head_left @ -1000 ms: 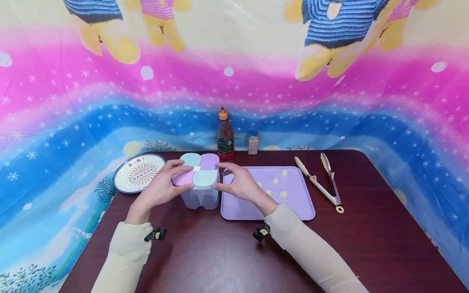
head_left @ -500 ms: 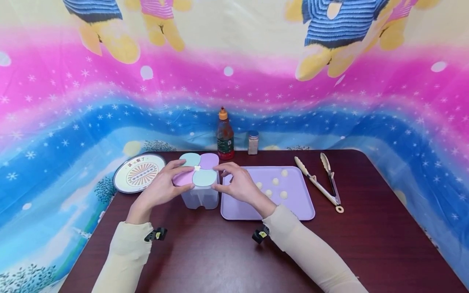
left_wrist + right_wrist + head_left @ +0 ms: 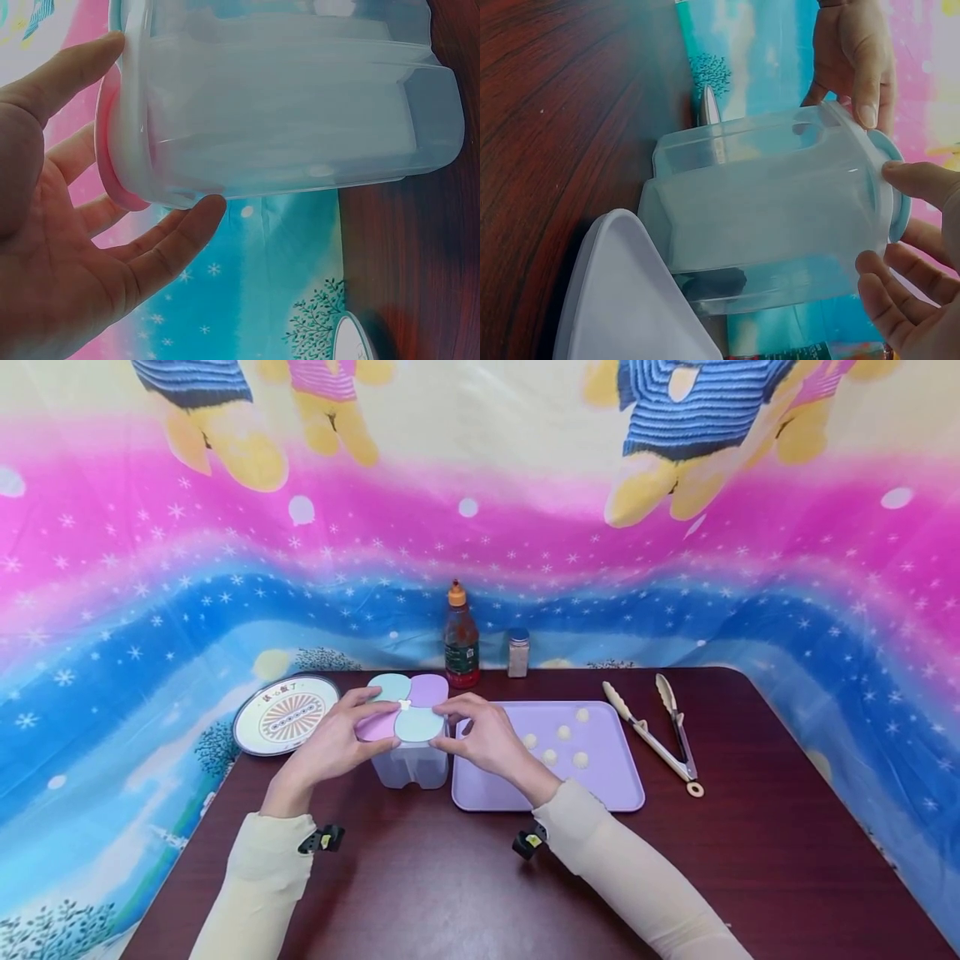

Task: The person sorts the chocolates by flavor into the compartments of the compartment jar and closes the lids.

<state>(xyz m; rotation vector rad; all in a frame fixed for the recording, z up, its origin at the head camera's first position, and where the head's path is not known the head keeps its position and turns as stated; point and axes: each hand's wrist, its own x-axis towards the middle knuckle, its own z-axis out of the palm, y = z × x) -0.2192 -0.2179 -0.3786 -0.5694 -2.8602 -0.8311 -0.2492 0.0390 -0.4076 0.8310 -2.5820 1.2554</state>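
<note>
A clear plastic storage box (image 3: 410,768) stands on the table, topped by rounded mint, pink and purple lids. My left hand (image 3: 328,742) grips its left side, thumb at the front rim and fingers over the pink lid (image 3: 377,725). In the left wrist view, fingertips lie along the rim of the box (image 3: 285,112). On the opposite side, my right hand (image 3: 489,739) holds the front right corner around the mint lid (image 3: 420,725). The right wrist view has the right thumb on the edge of the mint lid (image 3: 901,206) and the fingers beside the rim.
A purple tray (image 3: 510,793) with several small pale round pieces lies right of the box. Tongs (image 3: 667,752) rest beyond it. A patterned plate (image 3: 255,727) leans at the left; a red sauce bottle (image 3: 461,647) and a small shaker jar (image 3: 518,656) stand behind.
My right hand has shifted slightly left along the lid's edge, uncovering more of the tray. The left hand and the box stay nearly still.
</note>
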